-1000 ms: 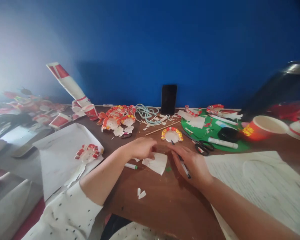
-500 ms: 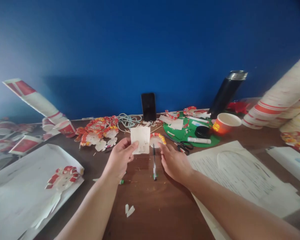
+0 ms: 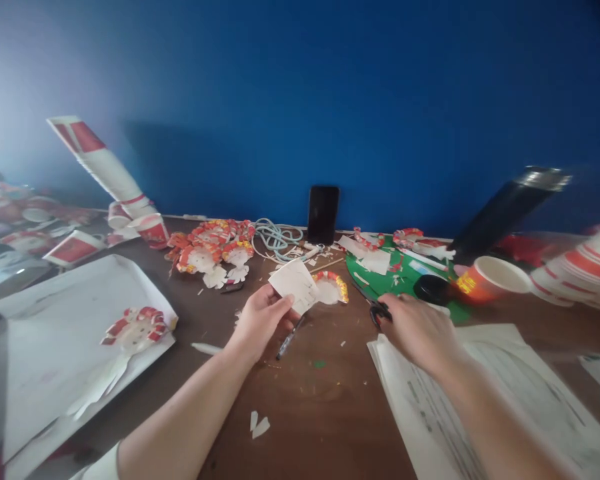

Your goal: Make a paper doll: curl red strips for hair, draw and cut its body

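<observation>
Between the thumb and fingers of my left hand (image 3: 266, 315) is a small white piece of paper (image 3: 294, 287) with faint pen lines, held tilted. Behind its right edge lies a cut-out (image 3: 336, 288) with a red and yellow curved rim. A clear pen (image 3: 289, 339) with a dark end shows just below the paper, partly hidden by it. My right hand (image 3: 420, 330) is farther right, its fingers closed on the black handles of a pair of scissors (image 3: 379, 313). The scissors' blades point away toward a green round sheet (image 3: 375, 283).
A phone (image 3: 323, 215) leans on the blue wall beside a pale cord (image 3: 275, 239). Several cut-outs (image 3: 210, 247) are piled to its left. An orange paper cup (image 3: 495, 280), a dark bottle (image 3: 510, 210) and written sheets (image 3: 420, 407) lie right. Large white paper (image 3: 70, 333) covers the left.
My right hand has moved right, from beside the pen and cut-out to the scissors. The paper in my left hand has tilted. The view has shifted, and the pen appears more slanted.
</observation>
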Tool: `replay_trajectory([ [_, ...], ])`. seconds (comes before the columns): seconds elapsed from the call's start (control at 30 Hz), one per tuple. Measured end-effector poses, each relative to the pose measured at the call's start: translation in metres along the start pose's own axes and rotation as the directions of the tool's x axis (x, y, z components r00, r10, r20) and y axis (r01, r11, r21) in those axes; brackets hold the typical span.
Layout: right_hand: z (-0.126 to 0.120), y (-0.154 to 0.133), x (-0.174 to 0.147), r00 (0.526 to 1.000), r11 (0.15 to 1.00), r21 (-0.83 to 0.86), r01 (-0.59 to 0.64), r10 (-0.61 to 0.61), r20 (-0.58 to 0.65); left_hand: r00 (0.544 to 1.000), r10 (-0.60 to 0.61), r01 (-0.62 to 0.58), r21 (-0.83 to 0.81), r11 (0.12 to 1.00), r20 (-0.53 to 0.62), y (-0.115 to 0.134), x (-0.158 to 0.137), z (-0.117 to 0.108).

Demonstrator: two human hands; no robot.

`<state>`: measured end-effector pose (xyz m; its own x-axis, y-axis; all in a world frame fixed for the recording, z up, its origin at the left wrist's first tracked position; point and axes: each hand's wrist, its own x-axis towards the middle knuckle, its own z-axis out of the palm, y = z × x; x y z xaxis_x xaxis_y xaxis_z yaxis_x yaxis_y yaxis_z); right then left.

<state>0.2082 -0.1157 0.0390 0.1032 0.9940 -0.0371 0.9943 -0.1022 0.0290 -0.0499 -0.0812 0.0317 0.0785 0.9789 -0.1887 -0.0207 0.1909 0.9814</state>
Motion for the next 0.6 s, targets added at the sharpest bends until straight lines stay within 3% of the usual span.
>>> replay_trajectory([
  [0.13, 0.006, 0.004, 0.004, 0.997, 0.98, 0.185, -0.078, 0.081, -0.006, 1.0, -0.02, 0.019, -0.041, 0.999, -0.021, -0.004, 0.008, -0.006],
  [0.23, 0.013, 0.003, 0.005, 0.989, 0.891, 0.444, -0.091, 0.134, -0.065, 0.999, -0.024, 0.021, -0.088, 0.996, -0.033, -0.005, 0.012, -0.009],
  [0.4, 0.026, -0.016, -0.001, 0.996, 0.571, 0.818, 0.062, 0.016, -0.086, 0.994, -0.052, 0.039, -0.135, 0.99, -0.095, -0.006, 0.019, -0.013],
  [0.53, 0.033, -0.028, -0.002, 0.994, 0.304, 0.947, 0.102, 0.01, -0.11, 0.986, -0.087, 0.062, -0.175, 0.983, -0.139, -0.009, 0.026, -0.012],
  [0.6, 0.035, -0.027, 0.0, 0.991, 0.219, 0.968, 0.123, 0.028, -0.133, 0.98, -0.128, 0.1, -0.176, 0.979, -0.155, -0.011, 0.029, -0.012],
])
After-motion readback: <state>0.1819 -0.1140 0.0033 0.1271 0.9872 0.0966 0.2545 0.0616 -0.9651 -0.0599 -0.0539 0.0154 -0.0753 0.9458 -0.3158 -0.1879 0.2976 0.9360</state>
